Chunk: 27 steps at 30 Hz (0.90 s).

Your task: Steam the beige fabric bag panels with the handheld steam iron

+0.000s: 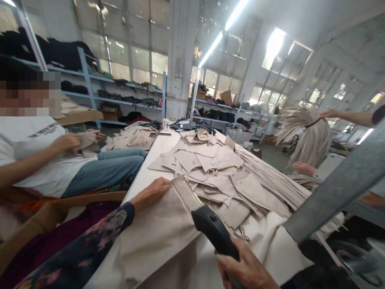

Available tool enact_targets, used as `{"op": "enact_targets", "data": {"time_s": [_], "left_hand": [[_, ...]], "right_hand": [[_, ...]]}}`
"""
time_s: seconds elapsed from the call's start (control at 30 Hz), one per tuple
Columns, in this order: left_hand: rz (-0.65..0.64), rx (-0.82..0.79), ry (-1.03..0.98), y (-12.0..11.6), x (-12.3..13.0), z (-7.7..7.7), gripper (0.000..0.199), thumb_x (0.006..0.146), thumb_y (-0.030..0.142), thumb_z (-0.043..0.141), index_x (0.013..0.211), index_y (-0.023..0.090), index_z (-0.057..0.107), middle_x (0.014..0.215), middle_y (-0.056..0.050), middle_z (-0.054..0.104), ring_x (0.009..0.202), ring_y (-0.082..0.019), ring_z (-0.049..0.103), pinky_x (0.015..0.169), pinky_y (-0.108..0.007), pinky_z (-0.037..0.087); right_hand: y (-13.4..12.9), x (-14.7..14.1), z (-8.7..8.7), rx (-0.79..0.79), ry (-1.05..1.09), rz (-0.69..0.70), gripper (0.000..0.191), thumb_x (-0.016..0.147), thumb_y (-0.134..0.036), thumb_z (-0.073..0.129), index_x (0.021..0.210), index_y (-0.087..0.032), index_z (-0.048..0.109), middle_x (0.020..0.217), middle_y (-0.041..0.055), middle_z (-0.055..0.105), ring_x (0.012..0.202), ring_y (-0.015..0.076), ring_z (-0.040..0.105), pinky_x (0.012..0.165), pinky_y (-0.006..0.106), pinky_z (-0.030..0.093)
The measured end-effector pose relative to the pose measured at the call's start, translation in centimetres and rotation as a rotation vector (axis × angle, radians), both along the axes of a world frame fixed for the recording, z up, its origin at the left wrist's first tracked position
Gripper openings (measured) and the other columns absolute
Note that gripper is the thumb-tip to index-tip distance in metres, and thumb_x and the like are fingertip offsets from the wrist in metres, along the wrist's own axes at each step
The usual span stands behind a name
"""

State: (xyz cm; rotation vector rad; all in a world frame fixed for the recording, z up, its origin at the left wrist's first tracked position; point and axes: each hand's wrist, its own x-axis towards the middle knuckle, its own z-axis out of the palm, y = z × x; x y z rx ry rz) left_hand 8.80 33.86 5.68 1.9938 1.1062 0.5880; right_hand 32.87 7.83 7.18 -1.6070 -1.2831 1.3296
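Observation:
My left hand [152, 192] is closed on the upper edge of a large beige fabric panel [159, 228], which hangs over the near edge of the white table. A strip with a gold-coloured line, perhaps a zipper, runs along the panel's right edge. My right hand [245, 263] grips a black curved handheld tool [214, 228] with a small switch on top. The tool's head meets that strip in this view; whether it touches I cannot tell. Just beyond lies a heap of beige cut pieces [215, 160], some with metal fittings.
A co-worker in a white shirt [39, 138] sits at left, handling beige fabric. At right, another person's hands hold a bundle of beige strips [313, 136]. A grey metal post [337, 188] slants across the right side. A cardboard box [39, 220] with purple cloth stands at lower left.

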Motion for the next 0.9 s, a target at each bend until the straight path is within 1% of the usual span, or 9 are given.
{"op": "enact_targets", "data": {"time_s": [0.13,0.27,0.4,0.47,0.5,0.6,0.7,0.8,0.9], "left_hand": [[-0.122,-0.226,-0.150,-4.0,-1.3,1.1,0.041,0.073,0.053,0.057,0.066,0.012,0.062,0.057,-0.003,0.059,0.048,-0.014,0.051,0.047,-0.023,0.036],[-0.173,-0.368,-0.298,-9.5,-1.4,1.4,0.046,0.070,0.057,0.063,0.067,0.011,0.064,0.057,-0.003,0.060,0.049,-0.013,0.051,0.047,-0.022,0.036],[-0.284,-0.494,-0.473,-15.4,-0.9,1.2,0.044,0.073,0.053,0.066,0.071,0.010,0.066,0.062,-0.004,0.064,0.052,-0.012,0.053,0.050,-0.021,0.038],[-0.349,-0.584,-0.557,-17.7,-0.5,0.7,0.041,0.075,0.051,0.065,0.076,0.009,0.067,0.068,-0.006,0.067,0.057,-0.014,0.057,0.055,-0.022,0.042],[-0.348,-0.632,-0.597,-18.5,-0.3,0.3,0.041,0.075,0.050,0.066,0.078,0.009,0.068,0.070,-0.007,0.068,0.059,-0.014,0.059,0.057,-0.023,0.043],[-0.174,-0.708,-0.695,-19.8,0.0,-0.9,0.040,0.069,0.048,0.073,0.079,0.009,0.070,0.065,-0.005,0.068,0.053,-0.013,0.058,0.052,-0.022,0.042],[-0.026,-0.716,-0.743,-19.9,-0.1,-2.0,0.040,0.065,0.046,0.076,0.082,0.010,0.071,0.061,-0.003,0.067,0.048,-0.011,0.055,0.048,-0.020,0.040],[-0.017,-0.729,-0.770,-20.2,-0.1,-2.6,0.041,0.064,0.045,0.077,0.087,0.011,0.071,0.063,-0.003,0.068,0.051,-0.012,0.057,0.049,-0.021,0.041],[-0.042,-0.695,-0.779,-21.3,0.3,-2.8,0.041,0.066,0.046,0.075,0.088,0.011,0.071,0.063,-0.003,0.068,0.054,-0.014,0.059,0.051,-0.022,0.041]], "right_hand": [[0.4,-1.6,0.9,0.060,0.086,0.094,0.020,0.078,-0.035,0.056,0.080,-0.016,0.052,0.050,-0.0052,0.051,0.039,0.0084,0.047,0.040,0.019,0.041],[0.0,-3.3,1.3,0.139,0.137,0.176,0.015,0.078,-0.030,0.056,0.076,-0.016,0.051,0.047,-0.0060,0.050,0.037,0.0081,0.046,0.039,0.019,0.043],[-0.8,-4.2,1.5,0.125,0.132,0.158,0.019,0.079,-0.033,0.057,0.074,-0.015,0.053,0.047,-0.0046,0.052,0.037,0.0083,0.047,0.039,0.019,0.042],[-0.9,-4.2,1.7,0.164,0.112,0.160,0.026,0.081,-0.036,0.056,0.067,-0.015,0.053,0.045,-0.0033,0.051,0.037,0.0080,0.047,0.039,0.018,0.041],[-1.0,-4.1,1.8,0.194,0.101,0.157,0.029,0.082,-0.038,0.055,0.064,-0.015,0.053,0.044,-0.0028,0.051,0.037,0.0080,0.047,0.039,0.018,0.040],[-1.7,-3.3,2.2,0.238,0.104,0.123,0.031,0.083,-0.040,0.054,0.066,-0.015,0.053,0.046,-0.0027,0.052,0.038,0.0086,0.047,0.039,0.018,0.040],[-3.4,-2.6,2.3,0.153,0.150,0.139,0.026,0.081,-0.040,0.056,0.074,-0.015,0.053,0.050,-0.0033,0.052,0.040,0.0090,0.048,0.041,0.020,0.043],[-5.3,-2.4,1.7,0.028,0.152,0.160,0.020,0.079,-0.035,0.058,0.079,-0.015,0.053,0.052,-0.0040,0.052,0.041,0.0090,0.048,0.042,0.020,0.044],[-6.0,-3.0,1.0,-0.005,0.160,0.194,0.017,0.077,-0.032,0.057,0.077,-0.015,0.053,0.053,-0.0040,0.052,0.040,0.0089,0.048,0.041,0.020,0.044]]}}
